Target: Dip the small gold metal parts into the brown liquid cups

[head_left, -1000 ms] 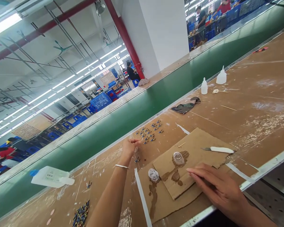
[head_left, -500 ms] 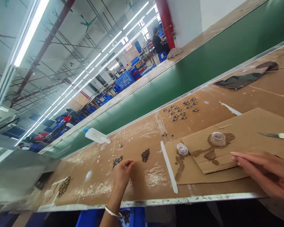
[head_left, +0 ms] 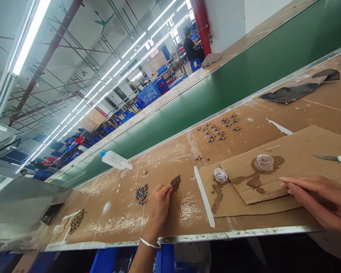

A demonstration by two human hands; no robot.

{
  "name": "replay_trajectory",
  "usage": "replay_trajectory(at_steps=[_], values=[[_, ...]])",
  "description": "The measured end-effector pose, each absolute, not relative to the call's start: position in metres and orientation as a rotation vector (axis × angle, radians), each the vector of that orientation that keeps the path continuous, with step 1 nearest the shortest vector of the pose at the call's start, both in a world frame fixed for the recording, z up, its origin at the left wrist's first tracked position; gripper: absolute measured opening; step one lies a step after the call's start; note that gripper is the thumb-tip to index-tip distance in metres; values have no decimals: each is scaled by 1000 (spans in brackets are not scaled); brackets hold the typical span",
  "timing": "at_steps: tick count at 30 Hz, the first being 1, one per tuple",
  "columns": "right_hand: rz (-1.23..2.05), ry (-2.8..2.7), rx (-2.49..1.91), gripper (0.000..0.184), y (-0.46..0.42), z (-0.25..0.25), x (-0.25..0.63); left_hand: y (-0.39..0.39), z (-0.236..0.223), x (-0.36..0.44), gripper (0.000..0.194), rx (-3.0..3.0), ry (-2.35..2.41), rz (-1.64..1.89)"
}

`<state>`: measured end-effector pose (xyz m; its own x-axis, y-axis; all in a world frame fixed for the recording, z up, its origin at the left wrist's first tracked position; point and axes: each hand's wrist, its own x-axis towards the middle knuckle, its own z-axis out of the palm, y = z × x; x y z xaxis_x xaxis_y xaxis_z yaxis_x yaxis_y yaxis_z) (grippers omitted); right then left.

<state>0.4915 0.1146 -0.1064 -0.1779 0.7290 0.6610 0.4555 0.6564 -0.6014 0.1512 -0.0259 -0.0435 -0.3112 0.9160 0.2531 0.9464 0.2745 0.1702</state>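
My left hand (head_left: pixel 159 199), with a bangle on its wrist, has thumb and fingers pinched together at the left edge of a pile of small dark brown pieces (head_left: pixel 175 183). Whether a piece is between the fingertips is too small to tell. Left of that hand lies a pile of small blue-and-gold parts (head_left: pixel 141 194). Over the right part of the cardboard (head_left: pixel 290 178) my right hand (head_left: pixel 321 193) is closed, thumb against fingers; anything in that pinch is hidden. Close by stand a clear round cup (head_left: pixel 264 163) and a smaller clear cup (head_left: pixel 221 176), with wet stains around them.
Several blue-and-gold parts (head_left: pixel 218 131) lie spread near the green belt (head_left: pixel 187 110). A white bottle (head_left: pixel 115 160) lies at the belt's edge. A knife (head_left: pixel 333 158) rests on the cardboard at right. Another pile of small parts (head_left: pixel 77 221) is at far left.
My left hand has moved right, from beside the blue-and-gold pile to the brown pile. My right hand stays pinched in nearly the same place.
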Motion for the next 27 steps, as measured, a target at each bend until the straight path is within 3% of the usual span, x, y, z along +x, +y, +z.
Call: replay_trajectory(at_steps=[7, 15, 27], values=[[233, -1894, -865, 24, 113, -101, 494, -27, -46, 154, 24, -1776, -2229, -335], [209, -1892, -892, 27, 111, -79, 487, -58, -63, 213, 14, -1787, -2044, -409], [183, -1938, -908, 20, 108, -76, 485, -82, -92, 229, 24, -1572, -2149, -758]])
